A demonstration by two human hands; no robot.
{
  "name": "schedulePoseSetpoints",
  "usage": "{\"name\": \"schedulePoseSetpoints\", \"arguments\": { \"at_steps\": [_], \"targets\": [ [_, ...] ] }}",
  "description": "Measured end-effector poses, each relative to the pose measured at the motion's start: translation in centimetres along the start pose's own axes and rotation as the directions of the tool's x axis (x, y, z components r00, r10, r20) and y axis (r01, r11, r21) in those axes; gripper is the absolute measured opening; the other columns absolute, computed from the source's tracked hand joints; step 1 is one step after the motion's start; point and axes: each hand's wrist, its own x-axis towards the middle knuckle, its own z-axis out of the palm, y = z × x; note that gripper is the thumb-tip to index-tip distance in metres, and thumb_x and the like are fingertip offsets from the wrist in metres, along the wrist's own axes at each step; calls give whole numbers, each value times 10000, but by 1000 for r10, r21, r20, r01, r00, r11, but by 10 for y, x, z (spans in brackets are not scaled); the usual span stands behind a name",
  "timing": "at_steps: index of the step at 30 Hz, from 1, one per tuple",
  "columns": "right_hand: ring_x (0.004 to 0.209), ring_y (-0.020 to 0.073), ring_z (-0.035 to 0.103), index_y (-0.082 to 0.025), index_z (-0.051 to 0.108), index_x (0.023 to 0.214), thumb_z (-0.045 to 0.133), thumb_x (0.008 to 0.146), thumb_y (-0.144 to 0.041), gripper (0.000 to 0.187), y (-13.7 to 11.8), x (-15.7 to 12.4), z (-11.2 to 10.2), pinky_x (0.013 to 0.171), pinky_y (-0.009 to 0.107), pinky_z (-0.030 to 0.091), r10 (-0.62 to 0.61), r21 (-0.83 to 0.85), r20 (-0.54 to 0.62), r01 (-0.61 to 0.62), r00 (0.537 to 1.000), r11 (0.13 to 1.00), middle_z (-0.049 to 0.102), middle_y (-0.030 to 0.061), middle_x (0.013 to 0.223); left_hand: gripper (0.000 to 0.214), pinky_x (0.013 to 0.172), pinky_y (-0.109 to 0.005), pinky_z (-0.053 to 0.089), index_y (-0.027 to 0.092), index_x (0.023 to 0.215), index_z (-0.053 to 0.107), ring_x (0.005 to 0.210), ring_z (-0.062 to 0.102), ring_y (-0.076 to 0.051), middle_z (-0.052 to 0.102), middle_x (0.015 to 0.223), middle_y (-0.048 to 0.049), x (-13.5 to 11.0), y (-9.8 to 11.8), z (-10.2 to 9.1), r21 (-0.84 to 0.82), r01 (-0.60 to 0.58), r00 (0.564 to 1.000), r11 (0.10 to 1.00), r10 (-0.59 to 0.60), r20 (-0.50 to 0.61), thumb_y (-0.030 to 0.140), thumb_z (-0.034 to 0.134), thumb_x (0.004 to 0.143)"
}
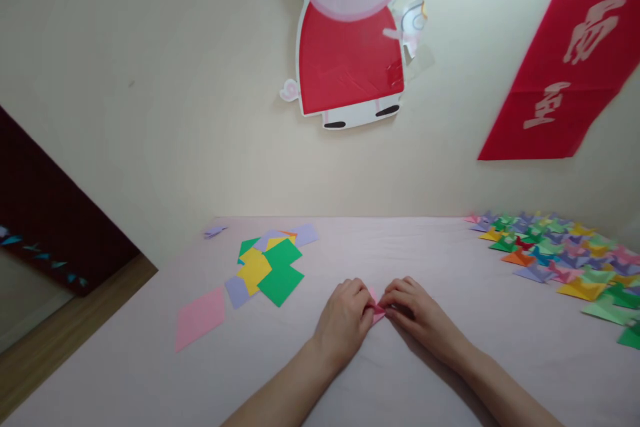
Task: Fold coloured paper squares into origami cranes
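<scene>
dark red cloth [45, 220]: far left, beside the table, with small blue shapes in a row near its low edge.
pink square [200, 317]: flat on the table, left and near, all alone, just apart from the pile.
purple bit [214, 232]: small and folded, far left on the table, close to the wall.
pile of flat squares [273, 260]: green, yellow, purple and a bit of orange, lying over each other, left of the hands and a little farther away.
pig picture [350, 47]: stuck up high on the wall, in a red dress, above the hands.
left hand [345, 320]: middle of the table, near, fingers curled in, pinching the left side of the small pink paper.
small pink paper [376, 309]: folded, down on the table, right between the two hands, mostly hidden by fingers.
right hand [413, 310]: just beside the other hand, fingers bent, pressing and pinching the right side of the same paper.
red banner [565, 80]: on the wall, up high on the right, tilted, with white marks.
folded shapes [565, 257]: lots of them in many colours, spread over the right side of the table, from far to near, well apart from the hands.
table [400, 247]: pale pink top, up against the wall.
</scene>
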Motion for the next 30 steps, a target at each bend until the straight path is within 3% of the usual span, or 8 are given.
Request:
{"name": "schedulePoseSetpoints", "arguments": {
  "at_steps": [9, 13, 18, 30],
  "targets": [
    [920, 233, 514, -240, 678, 853, 507, 905, -216, 180, 3, 1, 2, 860, 392, 409, 104, 82, 5, -105, 995, 991, 638, 50, 910, 122, 752, -339, 456, 183, 834, 551, 862, 537, -220, 593, 896, -34, 5, 5, 3, 147, -47, 998, 988, 43, 36, 223, 654, 887],
    [950, 239, 508, -252, 687, 848, 504, 895, -226, 191, 0, 1, -2, 889, 397, 407, 117, 115, 33, -120, 993, 986, 639, 55, 937, 50, 738, -354, 460, 165, 882, 568, 828, 553, -230, 601, 878, -49, 8, 9, 6, 213, -99, 993, 972, 82, 87, 166, 569, 932],
    [961, 242, 511, -253, 696, 826, 531, 898, -284, 182, 1, 4, -4, 906, 400, 407, 153, 114, 31, -156, 988, 981, 643, 50, 927, 120, 765, -350, 460, 166, 943, 575, 845, 569, -225, 611, 892, -52, 10, 12, 5, 217, -140, 985, 966, 112, 134, 85, 487, 949],
    [927, 233, 518, -234, 691, 778, 552, 884, -309, 191, 10, 15, -7, 881, 394, 403, 159, 97, 77, -167, 984, 981, 662, 41, 877, 157, 742, -302, 439, 193, 768, 533, 790, 551, -189, 584, 820, -18, 13, 2, 11, -27, 76, 996, 997, -75, 41, 64, 539, 858]
  ]
}}
